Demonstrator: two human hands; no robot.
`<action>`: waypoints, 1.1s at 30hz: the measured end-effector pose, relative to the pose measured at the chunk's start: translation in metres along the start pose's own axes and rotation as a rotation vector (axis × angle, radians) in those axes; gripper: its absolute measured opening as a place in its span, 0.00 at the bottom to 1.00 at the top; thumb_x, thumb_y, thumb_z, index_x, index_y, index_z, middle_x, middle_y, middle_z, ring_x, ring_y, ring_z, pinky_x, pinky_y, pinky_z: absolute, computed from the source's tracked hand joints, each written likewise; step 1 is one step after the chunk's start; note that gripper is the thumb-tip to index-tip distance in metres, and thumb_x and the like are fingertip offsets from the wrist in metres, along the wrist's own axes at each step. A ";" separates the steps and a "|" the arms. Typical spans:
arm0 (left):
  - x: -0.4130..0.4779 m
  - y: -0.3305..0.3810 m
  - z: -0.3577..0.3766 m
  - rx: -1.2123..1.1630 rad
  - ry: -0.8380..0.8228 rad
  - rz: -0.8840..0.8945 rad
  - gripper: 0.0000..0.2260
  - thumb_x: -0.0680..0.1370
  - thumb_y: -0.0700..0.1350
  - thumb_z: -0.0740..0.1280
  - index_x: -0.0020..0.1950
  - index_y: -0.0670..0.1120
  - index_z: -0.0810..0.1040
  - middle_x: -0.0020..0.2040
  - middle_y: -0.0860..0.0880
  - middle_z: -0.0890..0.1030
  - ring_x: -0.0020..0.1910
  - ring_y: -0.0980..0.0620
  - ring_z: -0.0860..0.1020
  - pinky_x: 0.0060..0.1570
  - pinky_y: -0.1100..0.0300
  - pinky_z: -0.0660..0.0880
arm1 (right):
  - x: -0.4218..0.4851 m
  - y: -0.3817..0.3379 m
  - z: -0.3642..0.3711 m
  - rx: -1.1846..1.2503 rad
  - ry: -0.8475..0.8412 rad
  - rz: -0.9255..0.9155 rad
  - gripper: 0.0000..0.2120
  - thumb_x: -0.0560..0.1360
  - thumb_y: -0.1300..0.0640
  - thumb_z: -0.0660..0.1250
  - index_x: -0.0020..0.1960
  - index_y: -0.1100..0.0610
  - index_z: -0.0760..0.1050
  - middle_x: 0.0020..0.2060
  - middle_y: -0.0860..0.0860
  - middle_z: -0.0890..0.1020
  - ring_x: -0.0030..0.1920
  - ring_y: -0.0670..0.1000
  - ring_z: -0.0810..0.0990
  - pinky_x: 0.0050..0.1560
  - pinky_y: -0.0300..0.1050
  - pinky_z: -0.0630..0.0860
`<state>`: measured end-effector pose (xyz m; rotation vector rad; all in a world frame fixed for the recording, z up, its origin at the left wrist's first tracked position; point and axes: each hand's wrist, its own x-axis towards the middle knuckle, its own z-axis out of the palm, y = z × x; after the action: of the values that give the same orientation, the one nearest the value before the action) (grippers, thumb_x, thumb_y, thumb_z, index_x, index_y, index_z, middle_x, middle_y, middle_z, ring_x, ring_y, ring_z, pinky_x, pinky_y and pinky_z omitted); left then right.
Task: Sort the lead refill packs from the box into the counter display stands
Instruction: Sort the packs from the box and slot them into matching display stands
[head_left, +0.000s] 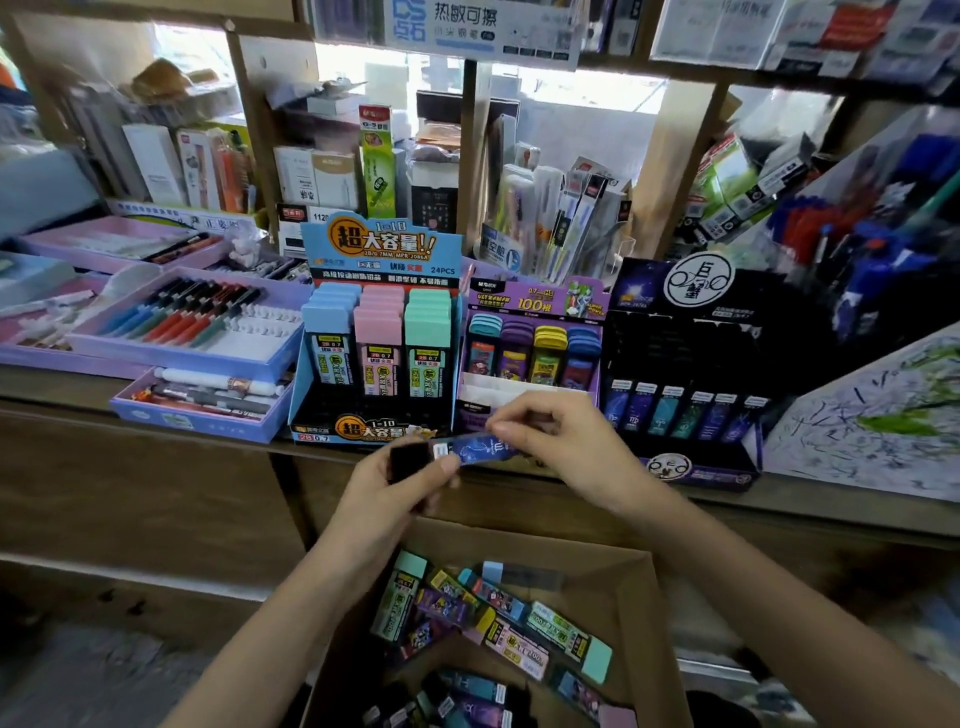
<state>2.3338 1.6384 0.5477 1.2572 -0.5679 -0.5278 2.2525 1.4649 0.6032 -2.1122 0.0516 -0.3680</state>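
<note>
Left hand (402, 486) and right hand (563, 447) pinch the pack's (478, 448) ends off the counter's (78, 387) front edge; fumbled, it could fall.

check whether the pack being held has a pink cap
No, the pack pinched between the left hand and the right hand is dark blue with a black end.

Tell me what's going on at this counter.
A person holds one dark blue lead refill pack above the counter edge, left hand gripping its black end, right hand pinching the other. Below, a cardboard box holds more mixed packs. On the counter stand a blue display stand, a purple display stand and a black display stand with dark packs in front; the held pack is in none yet.
</note>
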 end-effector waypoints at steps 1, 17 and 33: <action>0.002 0.000 0.003 -0.065 0.043 -0.016 0.10 0.64 0.49 0.73 0.37 0.45 0.77 0.31 0.50 0.78 0.27 0.57 0.71 0.28 0.66 0.69 | -0.007 0.005 0.002 0.056 0.030 0.018 0.06 0.74 0.59 0.68 0.44 0.48 0.79 0.41 0.45 0.82 0.44 0.42 0.80 0.48 0.35 0.76; 0.024 0.006 0.095 0.730 -0.254 0.307 0.09 0.76 0.54 0.64 0.49 0.51 0.76 0.44 0.52 0.80 0.46 0.55 0.79 0.46 0.51 0.76 | -0.054 0.012 -0.060 0.070 0.156 0.020 0.08 0.74 0.60 0.69 0.45 0.47 0.78 0.38 0.44 0.83 0.41 0.43 0.81 0.44 0.39 0.78; 0.063 -0.027 0.087 1.321 -0.081 0.352 0.21 0.77 0.51 0.65 0.68 0.48 0.67 0.66 0.49 0.71 0.67 0.48 0.67 0.69 0.48 0.62 | -0.025 0.039 -0.112 -0.188 0.375 0.069 0.10 0.72 0.61 0.71 0.53 0.59 0.81 0.42 0.50 0.83 0.44 0.48 0.83 0.50 0.38 0.78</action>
<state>2.3221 1.5281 0.5464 2.2947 -1.2728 0.1922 2.2019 1.3565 0.6201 -2.1910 0.3905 -0.7378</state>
